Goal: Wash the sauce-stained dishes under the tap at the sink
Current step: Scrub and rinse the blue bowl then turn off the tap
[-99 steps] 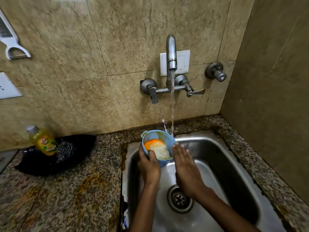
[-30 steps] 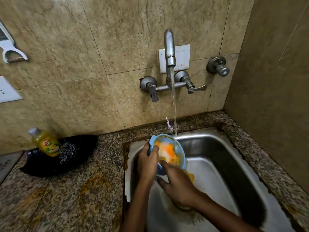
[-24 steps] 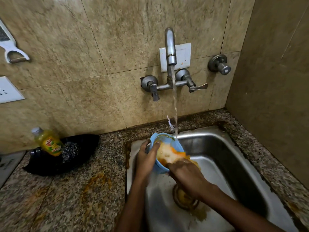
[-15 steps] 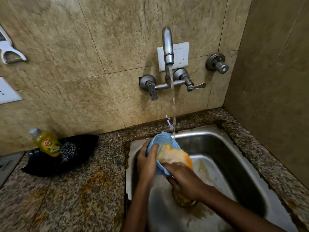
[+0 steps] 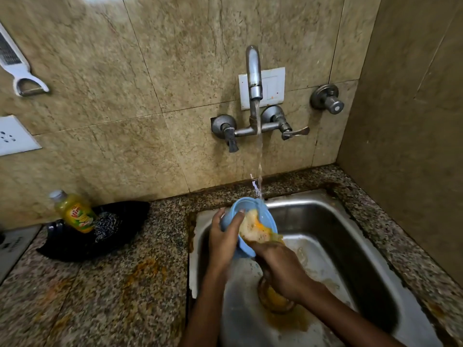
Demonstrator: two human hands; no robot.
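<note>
The job now is rinsing the blue bowl (image 5: 250, 222) w/ water. It looks like the rinse-and-rub step, not near done, bc orange sauce and foamy stuff sit inside the bowl. The bowl is over the sink (image 5: 350, 246), tipped toward 4 o'clock. The tap (image 5: 254, 78) is on, at 12 o'clock from the bowl, and its water lands right at the bowl's top rim.

The left hand (image 5: 224, 240) grips the bowl at its 8 o'clock side. The thumb hooks over the rim and the other fingers wrap the back.

The right hand (image 5: 283, 269) is at the bowl's 5 o'clock edge, touching the low rim. Its fingers bend in toward the sauce. I can't tell if it holds anything, it looks like bare rubbing.

Dirty orange water pools by the drain (image 5: 275, 300) at 6 o'clock.

Next, I think: rub the inside more, turn the bowl under the water, tip out the mess. Wet bowl = slippy, so hold tight.
</note>
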